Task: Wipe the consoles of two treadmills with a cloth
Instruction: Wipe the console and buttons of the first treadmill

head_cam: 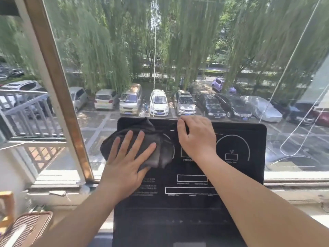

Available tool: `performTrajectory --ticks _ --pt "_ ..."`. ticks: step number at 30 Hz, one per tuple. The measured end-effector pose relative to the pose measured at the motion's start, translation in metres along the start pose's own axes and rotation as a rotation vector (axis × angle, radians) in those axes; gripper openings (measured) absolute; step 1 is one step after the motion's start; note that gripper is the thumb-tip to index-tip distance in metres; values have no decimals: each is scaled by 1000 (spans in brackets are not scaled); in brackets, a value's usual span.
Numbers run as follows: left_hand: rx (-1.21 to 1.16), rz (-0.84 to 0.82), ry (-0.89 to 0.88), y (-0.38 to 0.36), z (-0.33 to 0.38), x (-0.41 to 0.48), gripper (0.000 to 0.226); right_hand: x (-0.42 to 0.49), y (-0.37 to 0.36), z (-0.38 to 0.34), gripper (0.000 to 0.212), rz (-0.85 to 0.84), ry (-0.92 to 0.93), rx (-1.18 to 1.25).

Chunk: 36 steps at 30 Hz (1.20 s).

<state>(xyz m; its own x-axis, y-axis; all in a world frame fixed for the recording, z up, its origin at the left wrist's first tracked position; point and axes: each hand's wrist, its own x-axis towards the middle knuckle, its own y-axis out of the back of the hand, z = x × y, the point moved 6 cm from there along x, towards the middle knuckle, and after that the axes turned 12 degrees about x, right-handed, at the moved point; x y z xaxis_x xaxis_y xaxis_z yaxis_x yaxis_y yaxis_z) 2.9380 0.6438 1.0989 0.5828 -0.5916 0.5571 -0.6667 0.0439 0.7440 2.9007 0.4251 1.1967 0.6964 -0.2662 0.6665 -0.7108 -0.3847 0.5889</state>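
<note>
A black treadmill console with white outline markings fills the lower middle of the head view. A dark grey cloth lies bunched on its upper left part, overhanging the left edge. My left hand presses flat on the cloth with its fingers spread. My right hand rests on the console's top edge near the middle, fingers curled over the rim beside the cloth. Only one console is in view.
A large window stands right behind the console, with a wooden frame post at the left. The white sill runs along below it. A brown striped object sits at the lower left.
</note>
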Motion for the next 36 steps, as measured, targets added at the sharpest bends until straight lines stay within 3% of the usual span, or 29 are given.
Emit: performTrajectory --ticks 4,9,15,18,20,21,25,28,30,33,36 --pt "-164 -52 325 7 -44 37 67 -2 -2 1 33 42 -4 9" --pt "-217 -41 374 -3 -1 13 72 -3 -3 3 33 103 29 -10" --pt "-101 -74 31 -22 38 -59 80 -4 -7 3 39 122 34 -35" --pt "-28 -33 -279 -19 16 -64 80 -5 -6 3 40 125 55 -38" --pt "63 23 -367 -12 -13 -40 76 -4 -6 4 40 122 57 -33" --pt "71 45 -310 -5 -28 -22 74 -4 -7 4 40 120 54 -32" --pt "-189 -29 228 12 -46 31 68 -5 -7 4 41 116 49 -25" --pt "-238 -54 330 10 -4 25 71 -3 -8 5 43 128 51 -31" --pt "-207 -22 211 6 32 4 71 -4 -8 6 44 140 55 -39" --pt "-142 -12 -162 -8 76 -38 72 -4 -8 7 44 123 60 -31" --pt "-33 -13 -496 -9 64 -46 68 -5 -5 6 44 97 59 -23"
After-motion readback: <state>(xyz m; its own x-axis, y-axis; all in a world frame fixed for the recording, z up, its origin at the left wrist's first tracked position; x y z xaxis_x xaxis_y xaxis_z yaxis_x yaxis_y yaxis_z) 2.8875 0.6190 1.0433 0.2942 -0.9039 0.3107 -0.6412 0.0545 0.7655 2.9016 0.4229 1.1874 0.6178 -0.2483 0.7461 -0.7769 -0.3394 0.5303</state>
